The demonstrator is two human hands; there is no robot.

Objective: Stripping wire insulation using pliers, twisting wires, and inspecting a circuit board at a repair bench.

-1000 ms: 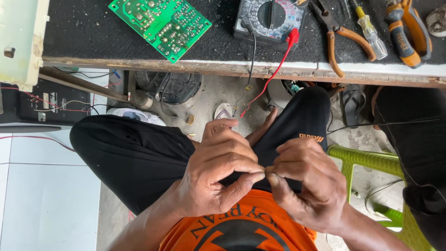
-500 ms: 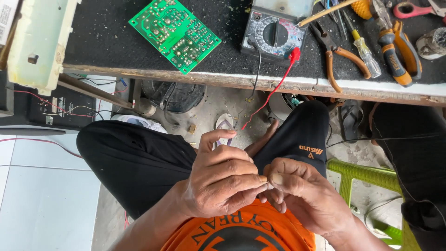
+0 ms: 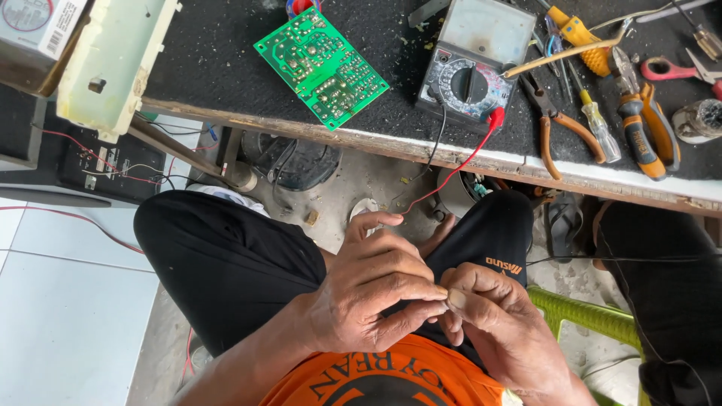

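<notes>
Green circuit board (image 3: 322, 66), black bench top (image 3: 226, 68), orange-handled pliers (image 3: 560, 124).

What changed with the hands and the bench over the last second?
Mostly the view: the camera tipped up, so the circuit board, meter and pliers slid lower in the picture and more of the bench shows. The left hand and right hand stayed pressed together over the lap, fingertips pinching something too small to make out. Nothing was picked up or let go; the tools lie as before.
</notes>
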